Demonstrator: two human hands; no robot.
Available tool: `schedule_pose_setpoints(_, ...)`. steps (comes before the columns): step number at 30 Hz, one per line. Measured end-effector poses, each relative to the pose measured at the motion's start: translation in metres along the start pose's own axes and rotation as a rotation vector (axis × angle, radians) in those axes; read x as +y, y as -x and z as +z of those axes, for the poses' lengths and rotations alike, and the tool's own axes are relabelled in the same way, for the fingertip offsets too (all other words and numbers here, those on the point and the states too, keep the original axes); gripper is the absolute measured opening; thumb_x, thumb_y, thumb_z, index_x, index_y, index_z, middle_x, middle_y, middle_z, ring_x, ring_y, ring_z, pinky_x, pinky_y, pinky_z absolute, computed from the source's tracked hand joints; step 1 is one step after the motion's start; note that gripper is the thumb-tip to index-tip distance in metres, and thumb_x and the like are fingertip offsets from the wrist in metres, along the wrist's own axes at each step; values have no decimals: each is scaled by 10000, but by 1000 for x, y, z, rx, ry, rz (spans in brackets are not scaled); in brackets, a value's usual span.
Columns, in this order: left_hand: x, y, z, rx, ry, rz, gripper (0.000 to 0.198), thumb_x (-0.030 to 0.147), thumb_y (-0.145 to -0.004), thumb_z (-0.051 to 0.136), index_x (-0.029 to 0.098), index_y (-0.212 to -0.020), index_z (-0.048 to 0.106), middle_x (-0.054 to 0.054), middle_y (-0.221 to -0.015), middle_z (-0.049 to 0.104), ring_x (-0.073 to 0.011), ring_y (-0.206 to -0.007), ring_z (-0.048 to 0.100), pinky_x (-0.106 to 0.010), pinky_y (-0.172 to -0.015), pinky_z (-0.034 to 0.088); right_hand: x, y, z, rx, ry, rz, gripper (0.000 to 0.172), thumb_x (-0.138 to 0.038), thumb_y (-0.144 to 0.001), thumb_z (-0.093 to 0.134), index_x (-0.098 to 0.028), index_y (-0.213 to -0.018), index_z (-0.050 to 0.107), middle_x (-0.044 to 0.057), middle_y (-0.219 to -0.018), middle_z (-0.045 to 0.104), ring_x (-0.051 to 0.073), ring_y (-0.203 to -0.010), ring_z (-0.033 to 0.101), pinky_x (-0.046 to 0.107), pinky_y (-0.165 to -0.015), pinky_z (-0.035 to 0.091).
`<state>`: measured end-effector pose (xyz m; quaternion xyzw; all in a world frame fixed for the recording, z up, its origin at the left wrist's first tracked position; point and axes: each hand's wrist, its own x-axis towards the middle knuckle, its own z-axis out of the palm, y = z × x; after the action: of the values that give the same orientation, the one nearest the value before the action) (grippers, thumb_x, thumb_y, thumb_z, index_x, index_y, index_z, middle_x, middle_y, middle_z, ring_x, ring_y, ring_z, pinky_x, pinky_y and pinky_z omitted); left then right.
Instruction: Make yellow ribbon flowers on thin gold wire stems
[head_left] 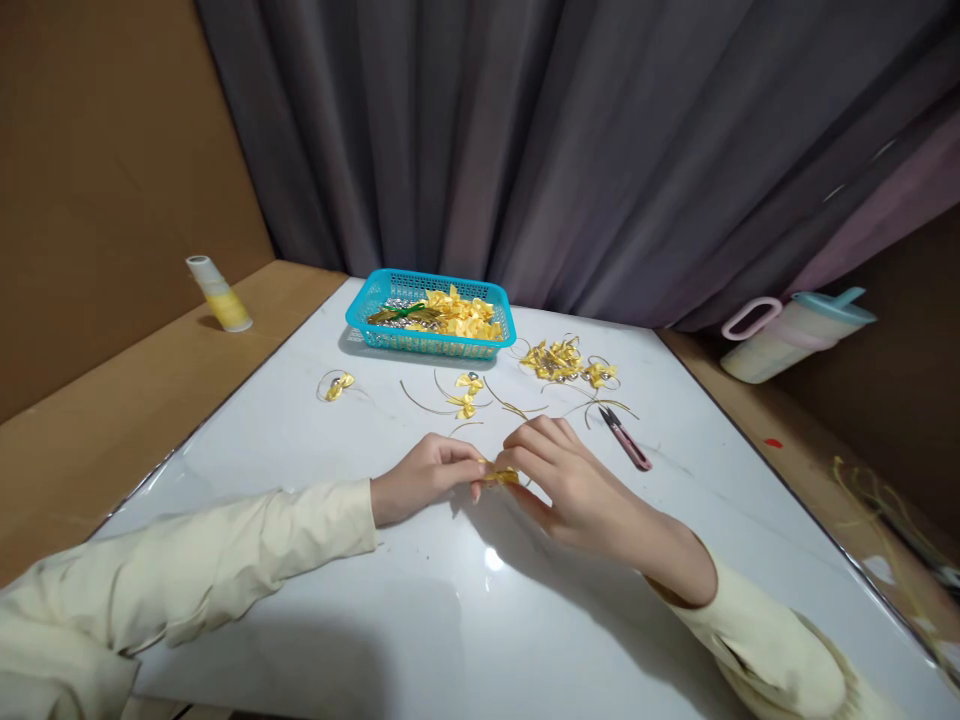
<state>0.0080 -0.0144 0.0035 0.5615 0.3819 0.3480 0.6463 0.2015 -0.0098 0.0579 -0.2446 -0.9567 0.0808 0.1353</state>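
Between my two hands, just above the white table, is a yellow ribbon bow (501, 477). My left hand (431, 475) pinches its left end between thumb and fingertips. From the other side, the thumb and fingers of my right hand (570, 485) close on the same bow; its fine details are partly covered by the fingers. Beyond the hands lie two loose yellow bows (466, 405) with thin cord pieces around them. A pair of pink-handled thread snips (626, 440) rests to the right, past my right hand.
A blue basket (358, 318) holds yellow bows, silvery pieces and a tied cord bundle. Right of it sits a pile of corded bows (555, 358); a single bow (339, 387) lies left. A thread spool (220, 293) and a lidded cup (787, 335) stand at the sides.
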Motion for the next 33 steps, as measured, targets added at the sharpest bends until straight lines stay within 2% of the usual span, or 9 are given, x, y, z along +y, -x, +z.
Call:
schedule_pose_setpoints(5, 0, 0, -1, -6, -11, 6, 230, 301, -756, 573, 125, -611, 604, -16, -587, 574, -110, -584, 475, -228, -560, 370, 3, -1, 8, 52, 70, -37, 141, -123, -913, 424, -131, -913, 564, 74, -838, 535, 193, -812, 407, 332, -706, 319)
schedule_pose_setpoints(10, 0, 1, -1, 5, -48, 12, 249, 312, -768, 570, 125, -606, 598, -20, -596, 576, -113, -593, 471, -241, -583, 366, 7, -1, 10, 63, 115, -54, 178, -109, -918, 394, -121, -863, 564, 74, -804, 527, 191, -800, 414, 331, -708, 319)
schedule_pose_setpoints(15, 0, 0, 0, 1, -38, 0, 252, 324, -765, 576, 119, -619, 599, -18, -588, 569, -108, -566, 451, -244, -565, 348, 8, 0, -1, -2, 43, -48, 135, -52, -863, 422, -123, -874, 536, 75, -832, 517, 194, -821, 409, 332, -721, 319)
schedule_pose_setpoints(19, 0, 0, 0, 5, -20, -10, 260, 321, -764, 580, 116, -605, 594, -17, -585, 563, -99, -545, 435, -239, -542, 333, 8, 0, -9, -29, 20, -42, 115, -70, -851, 456, -131, -919, 527, 82, -879, 524, 206, -853, 412, 343, -732, 322)
schedule_pose_setpoints(24, 0, 1, 0, -4, -16, 8, 243, 306, -769, 579, 116, -620, 608, -18, -590, 574, -108, -585, 472, -240, -583, 362, 10, 0, -5, -34, -6, -53, 114, -138, -870, 501, -142, -981, 524, 86, -928, 526, 210, -885, 416, 351, -756, 334)
schedule_pose_setpoints(29, 1, 0, 0, 9, -32, 16, 241, 294, -780, 580, 122, -614, 614, -13, -596, 580, -105, -603, 483, -231, -586, 363, 14, -1, 1, -59, -94, -82, 137, -91, -891, 430, -158, -935, 541, 86, -934, 517, 201, -891, 415, 345, -762, 342)
schedule_pose_setpoints(33, 2, 1, 1, 7, -32, 8, 261, 313, -774, 591, 116, -603, 606, -14, -585, 569, -104, -585, 472, -235, -574, 361, 16, -1, -3, -79, -165, -81, 102, -85, -853, 491, -160, -898, 544, 78, -938, 506, 189, -891, 415, 339, -783, 353)
